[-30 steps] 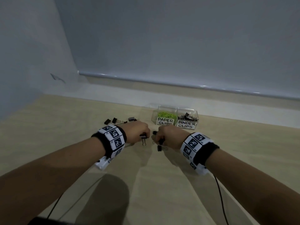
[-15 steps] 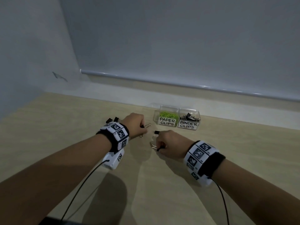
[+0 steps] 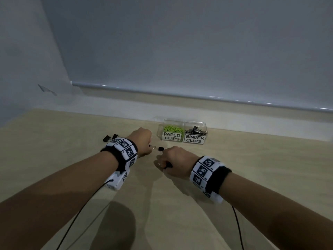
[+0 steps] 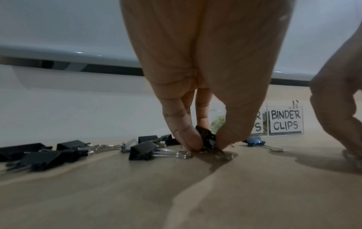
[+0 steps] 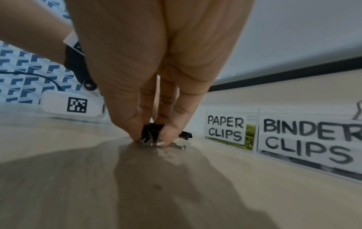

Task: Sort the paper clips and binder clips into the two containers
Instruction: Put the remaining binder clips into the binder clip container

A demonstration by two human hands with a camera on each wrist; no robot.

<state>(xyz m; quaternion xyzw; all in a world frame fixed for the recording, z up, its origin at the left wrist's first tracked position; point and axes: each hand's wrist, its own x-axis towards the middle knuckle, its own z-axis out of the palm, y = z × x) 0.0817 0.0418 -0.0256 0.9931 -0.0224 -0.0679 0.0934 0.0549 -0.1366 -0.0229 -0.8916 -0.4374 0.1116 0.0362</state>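
Note:
Two clear boxes stand at the table's far edge: the PAPER CLIPS box (image 3: 172, 131) with green clips and the BINDER CLIPS box (image 3: 195, 134) with dark clips. My left hand (image 3: 142, 142) (image 4: 207, 142) pinches a black binder clip (image 4: 206, 137) against the table, beside several loose black binder clips (image 4: 143, 151). My right hand (image 3: 173, 160) (image 5: 151, 138) pinches another black binder clip (image 5: 151, 133) on the table. One more binder clip (image 3: 160, 148) lies between the hands.
A wooden table (image 3: 162, 213) runs to a white ledge and a grey wall. Wrist bands with black-and-white markers and trailing black cables (image 3: 79, 212) sit on both forearms. More black binder clips (image 3: 108, 138) lie left of my left hand.
My left hand moved forward and to the left, then came down onto a clip near the loose pile. My right hand stayed low and closed on its clip.

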